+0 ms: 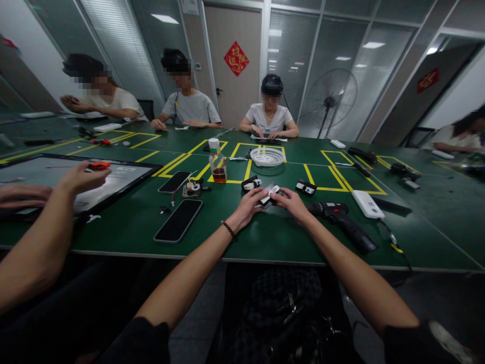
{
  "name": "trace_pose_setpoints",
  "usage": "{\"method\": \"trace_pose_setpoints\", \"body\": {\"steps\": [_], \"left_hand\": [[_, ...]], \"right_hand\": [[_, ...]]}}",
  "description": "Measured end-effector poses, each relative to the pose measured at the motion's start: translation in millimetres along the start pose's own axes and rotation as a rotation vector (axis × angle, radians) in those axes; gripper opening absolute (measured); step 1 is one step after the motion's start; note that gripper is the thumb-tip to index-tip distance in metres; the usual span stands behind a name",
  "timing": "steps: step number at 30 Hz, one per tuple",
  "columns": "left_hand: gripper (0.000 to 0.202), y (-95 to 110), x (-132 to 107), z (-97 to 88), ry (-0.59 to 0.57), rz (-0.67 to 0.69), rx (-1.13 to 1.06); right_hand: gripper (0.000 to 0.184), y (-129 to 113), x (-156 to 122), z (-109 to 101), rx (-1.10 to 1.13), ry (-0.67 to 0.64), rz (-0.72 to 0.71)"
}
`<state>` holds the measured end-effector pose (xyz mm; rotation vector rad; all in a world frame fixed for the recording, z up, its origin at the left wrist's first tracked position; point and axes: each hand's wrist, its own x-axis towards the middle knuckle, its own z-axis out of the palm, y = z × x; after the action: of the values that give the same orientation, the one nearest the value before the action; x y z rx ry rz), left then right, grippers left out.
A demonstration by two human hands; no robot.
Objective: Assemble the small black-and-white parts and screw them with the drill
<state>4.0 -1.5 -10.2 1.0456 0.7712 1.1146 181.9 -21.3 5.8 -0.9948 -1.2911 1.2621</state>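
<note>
A: What do the two hands hold?

B: Both are on one small black and silver part [269, 194]; the left hand [248, 205] pinches its left end and the right hand [291, 202] pinches its right end; the fingers are closed on it from both sides, I think so it stays still and does not tip

A: Where is that part?

B: Just above the green table [265, 237], maybe touching it, I cannot tell; it sits right in front of the white basket [267, 156], on the near side of it

A: What else is close to the basket?

B: A bottle [217, 162] with brown drink stands just to the left of the basket, upright so it does not spill; two small black and white bits lie on the near side of the basket, one [250, 184] to the left of the hands and one [306, 187] to the right, close enough to grab

A: And further off?

B: Two dark phones lie flat, well to the left of the basket, one [175, 181] behind the other [178, 220]; a black power drill [343, 220] lies on its side, right of the basket and nearer to us; a white box [367, 204] lies just past the drill

A: Is someone else there?

B: Yes; far left of the basket another person's hand [81, 177] rests on a big flat screen [109, 184]; more people sit behind the basket, across the table
</note>
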Motion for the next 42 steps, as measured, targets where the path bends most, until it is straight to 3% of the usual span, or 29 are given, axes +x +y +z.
{"method": "trace_pose_setpoints", "body": {"steps": [8,14,20,26,42], "left_hand": [[0.047,4,-5,1.6,-0.028,-0.038,0.141],[0.046,3,-4,3.2,-0.001,-0.062,0.116],[0.045,1,0,-0.4,0.043,-0.068,0.036],[0.046,7,-3,0.7,-0.013,-0.085,0.008],[0.061,12,-9,3.6,-0.125,0.068,0.307]], "right_hand": [[0.043,-6,-1,-8,-0.027,-0.063,0.164],[0.042,-6,1,-7,-0.016,-0.066,0.216],[0.042,-7,-1,4,0.062,-0.084,0.198],[0.043,-9,1,2,0.043,-0.043,0.191],[0.046,-26,-12,-22,-0.114,-0.123,0.112]]}}
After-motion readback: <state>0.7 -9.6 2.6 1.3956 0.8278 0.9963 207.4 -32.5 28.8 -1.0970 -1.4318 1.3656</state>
